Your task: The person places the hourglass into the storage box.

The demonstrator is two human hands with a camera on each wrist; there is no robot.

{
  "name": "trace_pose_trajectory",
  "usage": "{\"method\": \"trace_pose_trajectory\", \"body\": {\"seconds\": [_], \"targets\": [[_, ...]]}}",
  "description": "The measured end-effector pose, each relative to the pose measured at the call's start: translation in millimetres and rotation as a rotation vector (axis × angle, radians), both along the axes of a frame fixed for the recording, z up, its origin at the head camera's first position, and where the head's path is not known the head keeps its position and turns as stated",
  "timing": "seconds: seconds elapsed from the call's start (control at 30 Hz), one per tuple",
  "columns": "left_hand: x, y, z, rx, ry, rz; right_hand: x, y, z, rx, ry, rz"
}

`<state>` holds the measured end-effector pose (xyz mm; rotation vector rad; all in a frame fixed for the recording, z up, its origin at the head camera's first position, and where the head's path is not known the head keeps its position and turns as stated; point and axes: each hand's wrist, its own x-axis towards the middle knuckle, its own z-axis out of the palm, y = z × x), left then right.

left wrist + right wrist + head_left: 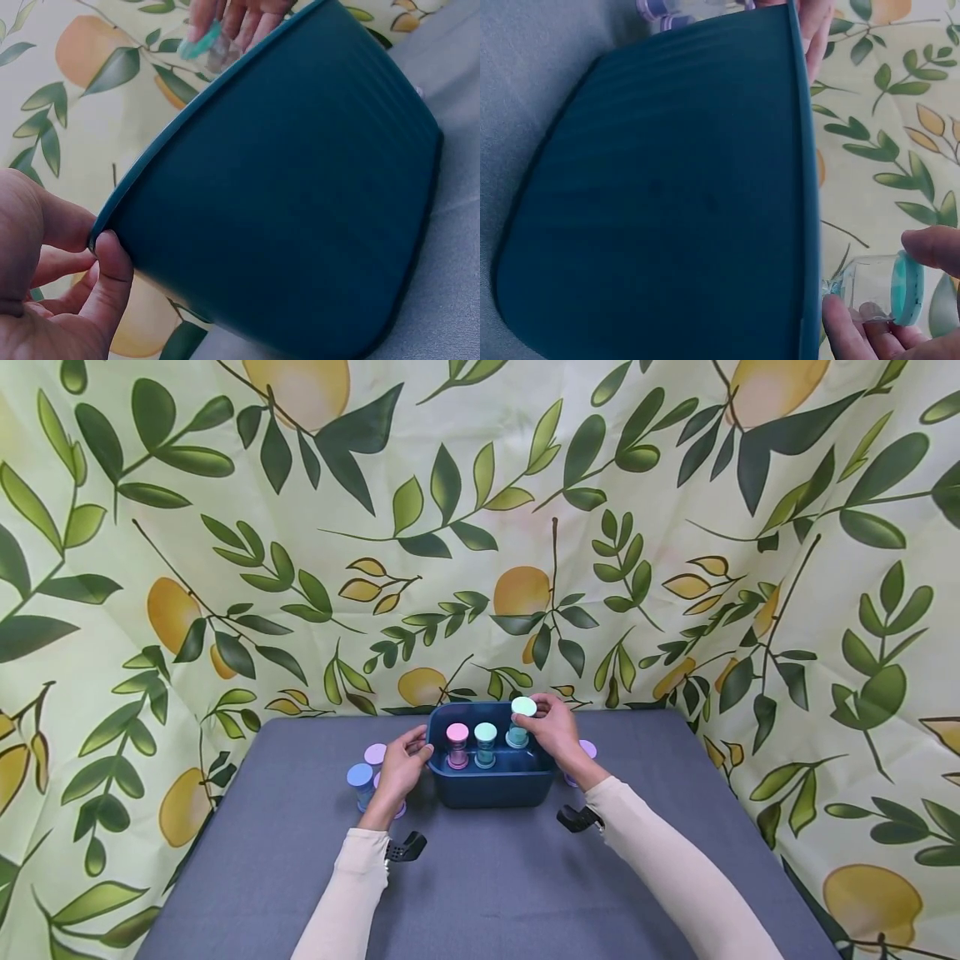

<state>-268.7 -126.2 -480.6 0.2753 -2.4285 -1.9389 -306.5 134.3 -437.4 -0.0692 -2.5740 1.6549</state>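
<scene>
Near the middle of the counter's (480,877) far edge, the left hand (402,766) pinches the left rim of a dark blue bin (493,792), and the right hand (557,727) pinches a green-capped sand timer (517,736) above the bin's right end. Inside stand a pink timer (457,746) and another green timer (485,746), side by side. Toward the counter's left edge are a blue timer (362,785) and purple timers (375,753); toward its right edge, purple shows behind the right wrist. Leaf-patterned cloth (450,568) hangs beyond.
</scene>
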Motion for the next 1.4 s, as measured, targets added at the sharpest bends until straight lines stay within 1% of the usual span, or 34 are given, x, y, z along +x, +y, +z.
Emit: {"method": "trace_pose_trajectory", "body": {"seconds": [0.23,0.37,0.5,0.6,0.83,1.0,1.13,1.4], "targets": [[0.9,0.1,-1.8,0.000,0.020,-0.002,-8.1,-4.4,-5.0,0.009,-0.015,0.007],[0.8,-0.3,-2.0,0.004,0.023,-0.002,-12.7,-7.5,-9.0,0.040,-0.011,-0.004],[0.4,-0.7,-1.6,0.004,0.021,-0.002,-16.9,-10.0,-13.4,0.064,-0.049,-0.008],[0.6,-0.4,-1.8,0.003,0.022,-0.002,-18.8,-11.4,-16.2,0.058,-0.086,-0.003],[0.7,-0.1,-2.9,0.036,0.060,-0.009,-22.6,-12.4,-22.8,0.067,-0.131,-0.010],[0.5,0.0,-3.2,0.036,0.052,-0.004,-25.9,-13.5,-28.0,0.110,-0.154,0.000],[0.6,-0.1,-3.4,0.029,0.044,-0.004,-26.3,-15.3,-28.9,0.137,-0.171,0.007],[0.7,1.0,-1.9,0.031,0.032,-0.009,-28.0,-14.9,-30.4,0.126,-0.218,0.020]]}}
